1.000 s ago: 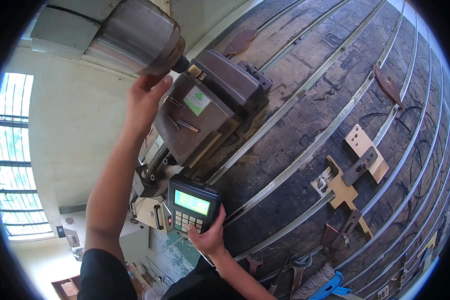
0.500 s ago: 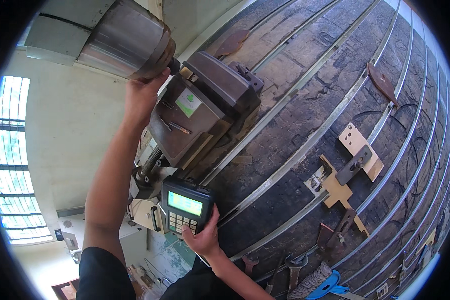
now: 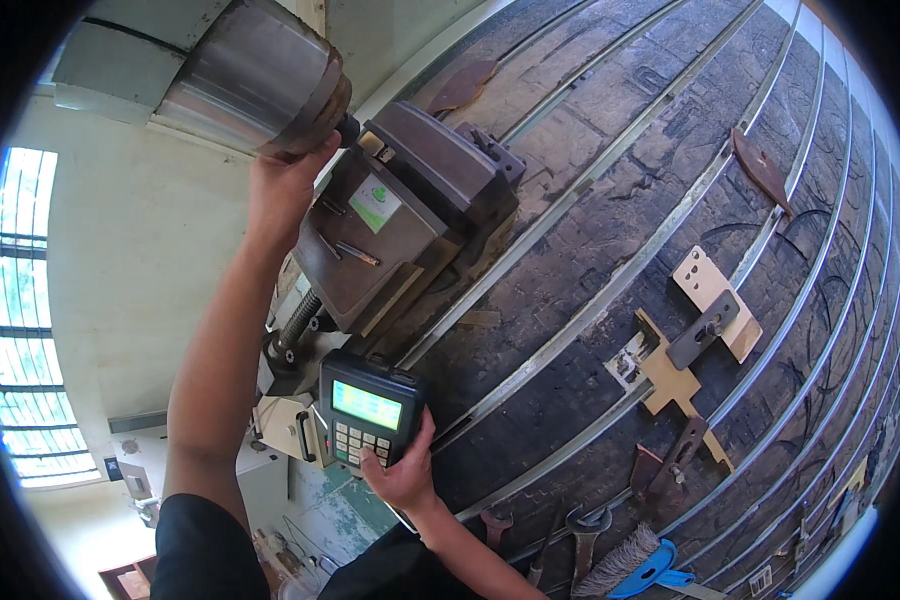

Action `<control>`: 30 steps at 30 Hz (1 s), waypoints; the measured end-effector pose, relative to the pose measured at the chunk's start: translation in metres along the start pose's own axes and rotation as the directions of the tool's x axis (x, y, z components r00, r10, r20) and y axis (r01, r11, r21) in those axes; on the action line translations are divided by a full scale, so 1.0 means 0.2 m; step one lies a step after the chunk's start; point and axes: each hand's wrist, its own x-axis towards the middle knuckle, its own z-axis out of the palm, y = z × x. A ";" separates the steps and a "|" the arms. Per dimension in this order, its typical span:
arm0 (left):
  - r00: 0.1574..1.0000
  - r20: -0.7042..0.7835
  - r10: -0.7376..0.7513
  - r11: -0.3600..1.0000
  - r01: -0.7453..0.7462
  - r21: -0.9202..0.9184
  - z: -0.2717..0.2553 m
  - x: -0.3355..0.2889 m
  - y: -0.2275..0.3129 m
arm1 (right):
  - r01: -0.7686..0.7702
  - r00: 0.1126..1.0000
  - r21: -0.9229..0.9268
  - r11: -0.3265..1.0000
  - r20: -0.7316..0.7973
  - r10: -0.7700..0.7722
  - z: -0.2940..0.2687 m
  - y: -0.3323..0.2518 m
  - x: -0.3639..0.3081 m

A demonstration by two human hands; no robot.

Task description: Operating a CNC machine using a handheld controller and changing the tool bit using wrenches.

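Observation:
My left hand point(image 3: 282, 185) is raised to the lower end of a large metal spindle point(image 3: 260, 85), fingers closed beside its dark collet nut point(image 3: 348, 130). Whatever they grip is hidden. In my right hand point(image 3: 405, 475) is a black handheld machine controller point(image 3: 370, 410) with a lit green screen and a keypad. The thumb rests on its lower keys. Between the hands, a dark metal housing point(image 3: 370, 255) carries a green-and-white sticker point(image 3: 374, 203) and a loose end mill point(image 3: 358, 254).
A dark, scored machine bed point(image 3: 540, 390) with metal rails fills the right side. Clamps point(image 3: 705, 330) hold light board pieces point(image 3: 670, 385) there. Wrenches point(image 3: 588, 535) and a blue brush point(image 3: 650, 570) lie at the near edge. A barred window point(image 3: 25, 320) is at left.
The whole view has shifted very slightly. Both hands keep their places at the spindle and on the controller.

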 end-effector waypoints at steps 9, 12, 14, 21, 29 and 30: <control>0.995 -0.088 0.056 0.979 -0.038 0.198 -0.16 -0.24 0.13 | 0.036 0.999 -0.022 0.999 0.031 -0.035 0.01 0.00 -0.01; 0.994 -0.081 -0.069 0.881 0.098 0.463 -0.26 -0.68 0.14 | -0.021 1.000 0.020 1.000 0.006 0.020 -0.02 0.04 -0.02; 0.997 0.078 0.027 0.934 -0.053 0.353 -0.34 -1.02 0.08 | -0.010 1.000 0.053 0.999 0.011 0.010 -0.02 0.05 -0.02; 0.836 0.322 -0.445 0.871 0.488 -0.061 -0.39 -1.35 -0.12 | -0.001 0.999 0.178 0.984 0.046 -0.007 -0.01 0.08 0.01; 0.774 0.483 -0.409 0.871 0.489 -0.045 -0.25 -1.25 -0.05 | 0.023 0.998 0.309 0.951 -0.067 -0.002 -0.03 0.04 0.05; 0.761 0.497 -0.417 0.856 0.512 -0.066 -0.25 -1.25 -0.04 | 0.034 0.997 0.303 0.952 -0.073 -0.012 -0.03 0.04 0.04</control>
